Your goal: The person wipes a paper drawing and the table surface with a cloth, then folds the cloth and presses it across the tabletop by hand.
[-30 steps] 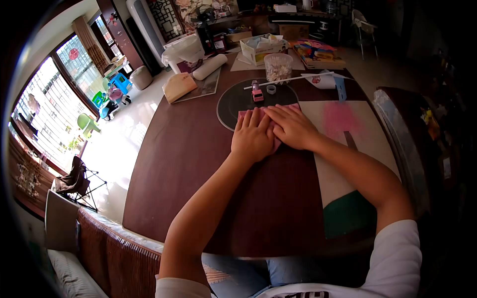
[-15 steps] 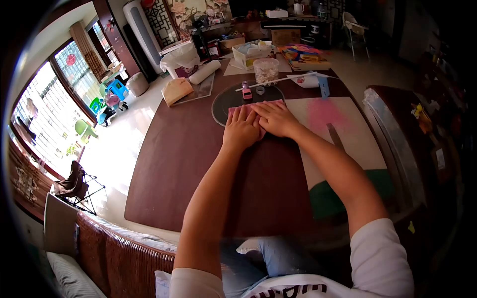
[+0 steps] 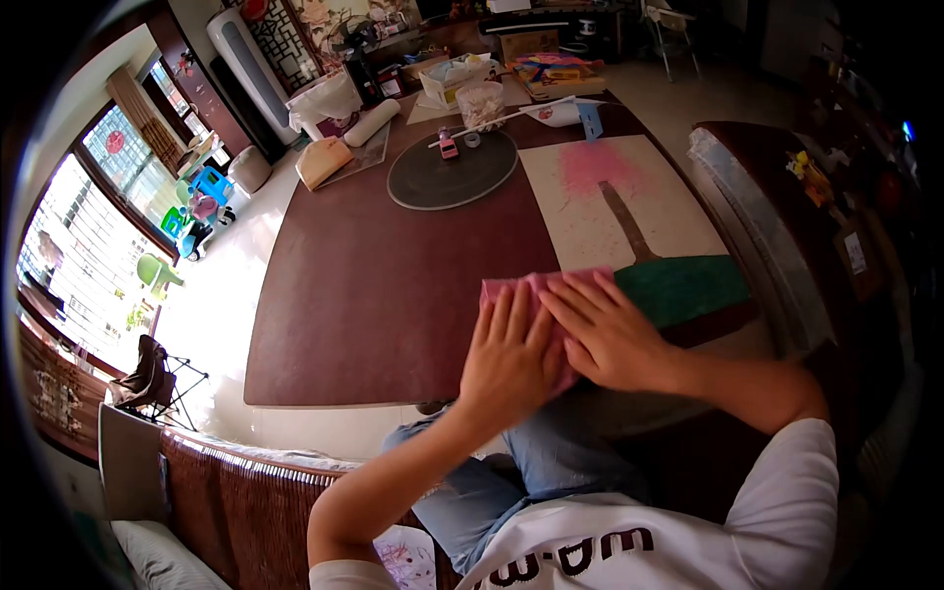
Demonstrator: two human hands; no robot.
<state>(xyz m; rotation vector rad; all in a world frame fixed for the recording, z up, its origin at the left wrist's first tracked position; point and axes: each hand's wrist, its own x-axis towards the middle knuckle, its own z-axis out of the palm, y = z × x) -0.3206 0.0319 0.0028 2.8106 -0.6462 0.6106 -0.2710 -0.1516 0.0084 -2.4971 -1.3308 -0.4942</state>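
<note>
"Gripping anything, those fingers?"

"No. The left hand (image 3: 509,362) and right hand (image 3: 614,340) lie flat and unclenched, fingers stretched out over the pink cloth (image 3: 537,287) by the near edge of the tabletop (image 3: 383,275), around five o'clock."

"Why flat, and side by side?"

"Probably to spread pressure across it. From the cloth, the painted sheet (image 3: 678,202) sits toward one o'clock; the dark disc (image 3: 447,185), toward eleven, perhaps leaves elbow room."

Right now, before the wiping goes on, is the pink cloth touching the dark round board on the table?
Apart. The head view shows it: bare brown tabletop lies between the dark round board and the pink cloth.
</note>
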